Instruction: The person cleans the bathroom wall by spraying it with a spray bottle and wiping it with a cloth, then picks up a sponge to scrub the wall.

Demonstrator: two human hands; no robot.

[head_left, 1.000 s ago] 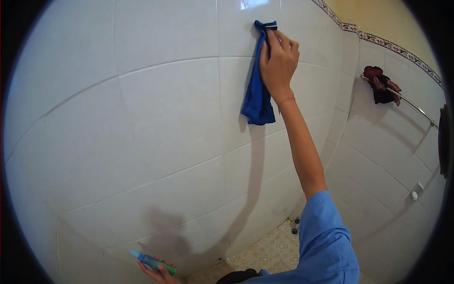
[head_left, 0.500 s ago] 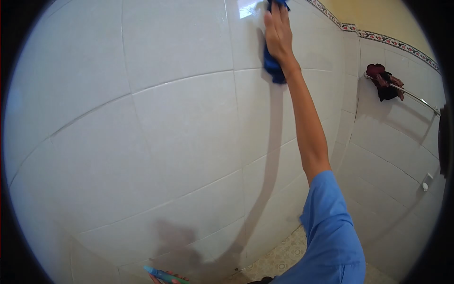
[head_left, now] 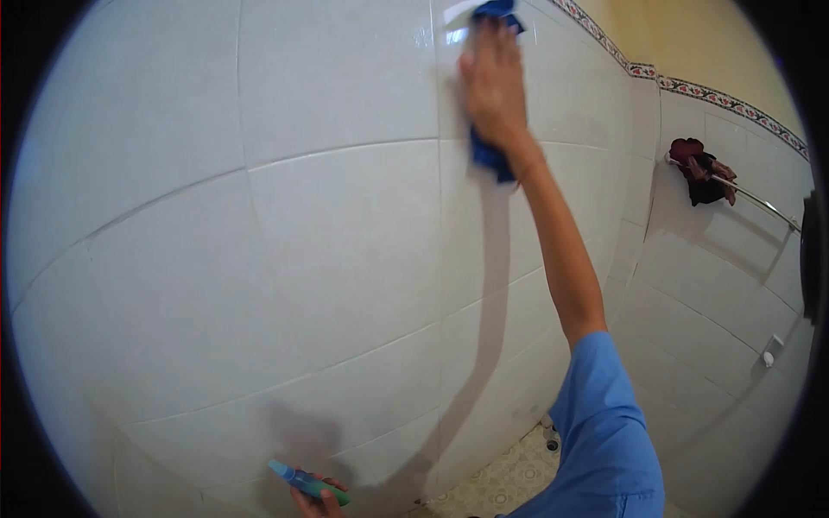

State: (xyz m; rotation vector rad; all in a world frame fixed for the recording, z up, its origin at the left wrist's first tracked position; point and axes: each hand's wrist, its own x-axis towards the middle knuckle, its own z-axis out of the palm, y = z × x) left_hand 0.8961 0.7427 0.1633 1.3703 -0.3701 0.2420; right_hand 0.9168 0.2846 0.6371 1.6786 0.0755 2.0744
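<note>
My right hand (head_left: 496,86) presses a dark blue cloth (head_left: 494,164) to the white tiled wall (head_left: 345,242), high up. Its fingers lie extended over the cloth, which shows above the fingertips and below the palm. Low in the view, my left hand (head_left: 315,508) is wrapped round a small bottle (head_left: 298,479) with a light blue cap and a green base. The bottle is tilted, its cap pointing up and left. Part of the left hand is cut off by the lower edge.
On the right wall a metal towel rail (head_left: 760,203) carries a dark red and black cloth (head_left: 701,171). Lower on that wall sits a small white fitting (head_left: 771,352). A flowered border strip (head_left: 725,102) runs above the tiles. Patterned floor (head_left: 509,475) shows below.
My right hand and the blue cloth have shifted slightly left and down in view. My left hand and the bottle have come further into view from below. The camera view has tilted slightly.
</note>
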